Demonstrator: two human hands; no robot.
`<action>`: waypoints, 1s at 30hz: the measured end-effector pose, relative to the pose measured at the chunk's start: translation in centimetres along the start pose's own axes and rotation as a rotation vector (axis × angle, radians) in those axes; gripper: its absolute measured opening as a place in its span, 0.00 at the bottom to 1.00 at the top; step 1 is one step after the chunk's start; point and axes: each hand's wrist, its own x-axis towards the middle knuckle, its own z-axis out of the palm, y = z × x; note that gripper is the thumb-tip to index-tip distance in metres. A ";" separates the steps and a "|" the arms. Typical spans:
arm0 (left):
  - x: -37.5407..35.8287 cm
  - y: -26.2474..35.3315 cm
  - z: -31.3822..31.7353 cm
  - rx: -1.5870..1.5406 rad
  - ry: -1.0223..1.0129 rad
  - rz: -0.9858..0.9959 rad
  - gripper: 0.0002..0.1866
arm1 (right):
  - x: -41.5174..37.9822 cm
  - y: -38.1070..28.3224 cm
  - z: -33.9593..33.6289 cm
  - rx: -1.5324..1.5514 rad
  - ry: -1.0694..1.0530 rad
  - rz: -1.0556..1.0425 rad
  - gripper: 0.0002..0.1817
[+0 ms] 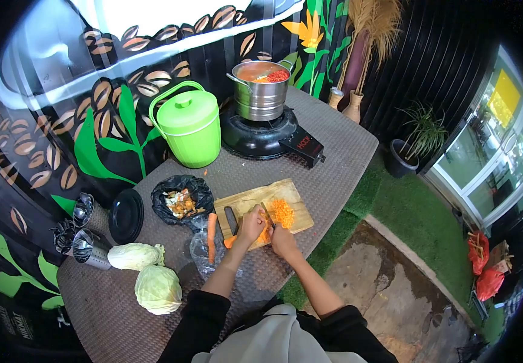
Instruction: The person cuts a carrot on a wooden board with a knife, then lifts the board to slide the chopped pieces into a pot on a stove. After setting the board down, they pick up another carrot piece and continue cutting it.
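Note:
A wooden cutting board lies on the table in front of me. My right hand is wrapped round the handle of a knife, its blade pointing away from me over the board. Close beside the blade, my left hand has its fingers drawn together; what they pinch, if anything, is hidden. Partly under both hands lie orange carrot pieces. A heap of diced carrot sits right of the blade. Left of the board, a whole carrot rests on a clear plastic bag.
Beyond the board, a steel pot with red and orange food stands on a portable gas stove. Leftward are a green lidded bucket, a black bag of peelings, black plates, utensil holders and two cabbages.

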 end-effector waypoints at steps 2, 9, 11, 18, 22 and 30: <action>-0.1 0.4 -0.2 -0.012 -0.015 -0.028 0.13 | -0.4 0.0 0.3 -0.022 -0.005 0.021 0.21; -0.2 -0.3 0.1 -0.061 0.011 -0.026 0.12 | -0.4 -0.1 0.5 -0.035 0.036 0.028 0.20; -0.1 -0.1 0.0 -0.035 0.003 -0.039 0.12 | 0.1 0.2 0.1 -0.061 0.007 -0.016 0.20; -0.2 -0.1 -0.2 -0.058 0.031 -0.015 0.08 | -0.7 -0.7 1.9 -0.054 0.094 0.055 0.20; 0.5 -0.3 -0.3 -0.156 0.134 0.041 0.06 | 0.5 1.2 -0.2 -0.024 0.031 -0.008 0.21; 1.1 -0.2 -2.1 -0.175 0.283 0.092 0.05 | -0.9 1.7 -1.9 0.040 -0.074 -0.131 0.21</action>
